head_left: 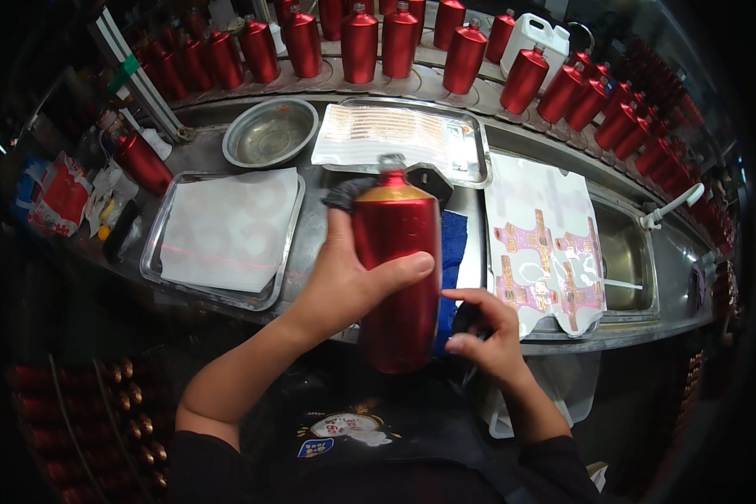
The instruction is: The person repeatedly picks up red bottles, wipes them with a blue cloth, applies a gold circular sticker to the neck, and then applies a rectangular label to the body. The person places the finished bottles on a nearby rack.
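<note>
My left hand (344, 286) is wrapped around a glossy red bottle (395, 311) with a gold shoulder and a clear neck. The bottle stands nearly upright above the front edge of the counter. My left thumb lies across its front, and a black covering shows at the fingers behind it. Beside the bottle's lower right side is my right hand (496, 336), thumb and index finger apart. Its index fingertip is at the bottle's edge. Something dark shows between these fingers, perhaps a finger covering; its other fingers are partly hidden.
Sheets of pink and gold labels (554, 260) lie right, next to a sink (626, 252). A tray (281, 290) bearing white sheets is left. Behind are a metal bowl (270, 134), another tray (485, 155) and a belt (428, 82) of red bottles. A blue cloth (454, 248) lies behind the held bottle.
</note>
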Demonstrator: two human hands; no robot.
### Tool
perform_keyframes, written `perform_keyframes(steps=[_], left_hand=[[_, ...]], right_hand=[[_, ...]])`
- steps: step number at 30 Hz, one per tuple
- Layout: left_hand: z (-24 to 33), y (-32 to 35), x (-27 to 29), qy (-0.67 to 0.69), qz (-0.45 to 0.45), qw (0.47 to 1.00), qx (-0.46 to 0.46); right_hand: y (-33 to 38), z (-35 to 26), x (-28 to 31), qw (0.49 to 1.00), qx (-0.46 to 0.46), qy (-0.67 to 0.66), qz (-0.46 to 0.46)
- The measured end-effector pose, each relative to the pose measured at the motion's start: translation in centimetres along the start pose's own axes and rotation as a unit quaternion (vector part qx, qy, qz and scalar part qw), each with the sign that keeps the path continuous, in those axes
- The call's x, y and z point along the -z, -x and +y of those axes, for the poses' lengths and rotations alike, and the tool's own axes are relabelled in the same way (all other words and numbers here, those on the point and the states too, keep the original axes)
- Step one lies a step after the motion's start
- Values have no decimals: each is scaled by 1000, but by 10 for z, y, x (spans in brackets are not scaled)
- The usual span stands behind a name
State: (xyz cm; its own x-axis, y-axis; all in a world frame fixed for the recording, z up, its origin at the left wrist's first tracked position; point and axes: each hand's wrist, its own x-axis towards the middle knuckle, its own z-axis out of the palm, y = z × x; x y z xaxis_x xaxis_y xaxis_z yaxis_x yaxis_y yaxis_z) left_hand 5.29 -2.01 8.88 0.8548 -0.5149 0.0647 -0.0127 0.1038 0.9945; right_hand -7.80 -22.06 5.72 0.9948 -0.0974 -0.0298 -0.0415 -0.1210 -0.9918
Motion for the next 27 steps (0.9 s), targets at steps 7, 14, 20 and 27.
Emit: perform_keyframes(steps=[7, 14, 20, 27], left_hand=[[-49, -26, -30, -37, -11, 992, 121], [-49, -51, -28, -141, 33, 979, 142], [-49, -43, -31, -224, 62, 961, 150], [-45, -91, 77, -237, 216, 947, 16]], right_hand=[[26, 46, -6, 935, 177, 307, 19], [3, 52, -10, 937, 128, 322, 53], [2, 38, -13, 939, 58, 338, -1], [3, 20, 14, 981, 46, 182, 43]])
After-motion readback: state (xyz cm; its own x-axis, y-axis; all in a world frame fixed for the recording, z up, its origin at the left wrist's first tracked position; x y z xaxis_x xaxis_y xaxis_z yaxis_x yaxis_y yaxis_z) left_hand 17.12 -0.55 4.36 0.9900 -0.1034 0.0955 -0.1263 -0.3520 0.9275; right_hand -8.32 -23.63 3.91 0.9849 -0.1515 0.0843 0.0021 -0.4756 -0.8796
